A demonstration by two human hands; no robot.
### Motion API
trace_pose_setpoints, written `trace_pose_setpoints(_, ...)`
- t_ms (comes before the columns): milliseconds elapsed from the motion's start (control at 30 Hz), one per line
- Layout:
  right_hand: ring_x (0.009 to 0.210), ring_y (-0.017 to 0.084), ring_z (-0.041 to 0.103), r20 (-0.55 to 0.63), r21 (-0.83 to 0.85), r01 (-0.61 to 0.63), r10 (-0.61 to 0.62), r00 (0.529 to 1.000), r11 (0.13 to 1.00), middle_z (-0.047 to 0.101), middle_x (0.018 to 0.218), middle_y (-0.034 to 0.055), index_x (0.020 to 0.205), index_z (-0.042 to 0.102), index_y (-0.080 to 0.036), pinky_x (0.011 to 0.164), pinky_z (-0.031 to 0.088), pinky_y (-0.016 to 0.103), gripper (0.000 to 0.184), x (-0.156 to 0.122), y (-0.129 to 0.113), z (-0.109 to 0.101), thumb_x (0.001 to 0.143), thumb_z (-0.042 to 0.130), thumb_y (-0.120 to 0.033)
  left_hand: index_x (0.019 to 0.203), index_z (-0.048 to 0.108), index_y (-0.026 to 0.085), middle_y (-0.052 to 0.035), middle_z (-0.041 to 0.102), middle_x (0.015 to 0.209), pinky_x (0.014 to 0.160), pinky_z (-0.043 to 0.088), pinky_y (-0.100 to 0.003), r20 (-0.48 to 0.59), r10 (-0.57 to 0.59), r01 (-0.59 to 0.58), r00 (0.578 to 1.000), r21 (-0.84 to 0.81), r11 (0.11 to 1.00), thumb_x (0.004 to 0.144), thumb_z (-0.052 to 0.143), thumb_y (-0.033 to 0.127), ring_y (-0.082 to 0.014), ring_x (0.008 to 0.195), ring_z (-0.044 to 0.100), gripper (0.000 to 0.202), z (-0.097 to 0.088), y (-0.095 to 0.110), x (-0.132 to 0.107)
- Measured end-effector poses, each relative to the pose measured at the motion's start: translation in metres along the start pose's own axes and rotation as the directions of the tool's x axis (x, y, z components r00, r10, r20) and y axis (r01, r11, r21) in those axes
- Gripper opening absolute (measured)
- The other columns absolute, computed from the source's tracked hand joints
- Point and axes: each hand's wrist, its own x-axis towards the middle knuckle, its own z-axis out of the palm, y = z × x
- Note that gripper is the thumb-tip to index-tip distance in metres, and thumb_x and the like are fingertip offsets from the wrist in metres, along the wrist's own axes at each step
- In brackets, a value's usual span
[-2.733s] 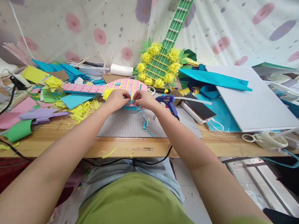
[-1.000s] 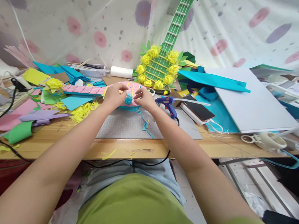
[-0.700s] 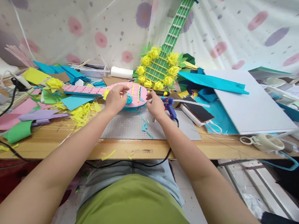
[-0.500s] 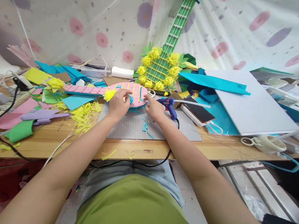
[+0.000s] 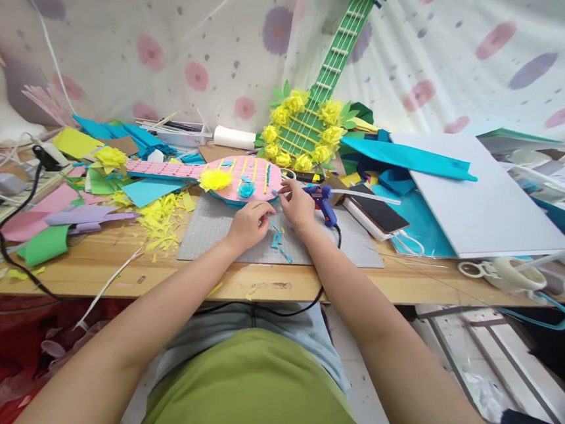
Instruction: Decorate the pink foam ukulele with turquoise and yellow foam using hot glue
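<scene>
A pink paper model guitar with a blue side lies flat, its neck pointing left. On its body sit a yellow paper flower and a smaller blue paper flower. My left hand is just in front of the body, its fingers curled together; what they hold, if anything, is hidden. At the body's right end, my right hand has its fingertips pinched, with a speck of blue beside them that I cannot make out clearly. Blue paper scraps lie on the grey cutting mat below.
A blue glue gun lies right of my right hand, its cord running over the table edge. Beside it is a phone on a white block. A green guitar with yellow flowers leans behind. Yellow paper shreds lie left.
My left hand has come off the guitar's body, moving toward me and right, which uncovers the blue flower. My right hand stays at the body's right end.
</scene>
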Motion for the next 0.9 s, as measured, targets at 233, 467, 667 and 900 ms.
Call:
trace_pose_setpoints(233,0.056,0.007,0.053,0.408,0.626,-0.486,0.275,0.871,0.610,0.061,0.075,-0.0028,0.090,0.055,-0.020,0.050,0.039,0.020,0.035,-0.012,-0.009,-0.008,0.059,0.069,-0.022,0.085,0.056,0.016,-0.0035,0.063,0.085,0.058,0.053,-0.027,0.170,-0.623,0.523,0.763,-0.729,0.442,0.071,0.063,0.017,-0.0130,0.070,0.060,0.015,0.011,0.017,0.003)
trace_pose_setpoints(467,0.054,0.006,0.052,0.567,0.637,-0.576,0.194,0.800,0.512,0.057,0.063,-0.0051,0.084,0.058,-0.018,0.050,0.038,0.018,0.036,-0.018,-0.014,-0.013,0.052,0.074,-0.022,0.078,0.057,0.015,0.0011,0.060,0.077,0.050,0.049,-0.021,0.200,-0.721,0.498,0.663,-0.837,0.227,0.064,0.075,0.025,-0.0083,0.061,0.057,0.024,0.001,0.021,0.005)
trace_pose_setpoints(667,0.057,0.007,0.052,0.537,0.636,-0.518,0.155,0.829,0.572,0.058,0.066,-0.0049,0.087,0.057,-0.018,0.050,0.037,0.018,0.039,-0.019,-0.014,-0.014,0.053,0.074,-0.027,0.072,0.057,0.014,0.0020,0.058,0.069,0.049,0.048,-0.020,0.168,-0.747,0.509,0.643,-0.822,0.253,0.069,0.070,0.019,-0.0086,0.061,0.058,0.013,0.001,0.015,0.004)
trace_pose_setpoints(900,0.056,0.008,0.051,0.490,0.621,-0.479,0.170,0.855,0.621,0.057,0.063,-0.0058,0.085,0.055,-0.018,0.048,0.033,0.020,0.041,-0.018,-0.014,-0.013,0.050,0.074,-0.029,0.073,0.061,0.014,0.0001,0.062,0.072,0.048,0.048,-0.021,0.133,-0.744,0.524,0.654,-0.790,0.319,0.066,0.072,0.023,-0.0099,0.060,0.060,0.016,0.002,0.012,0.002)
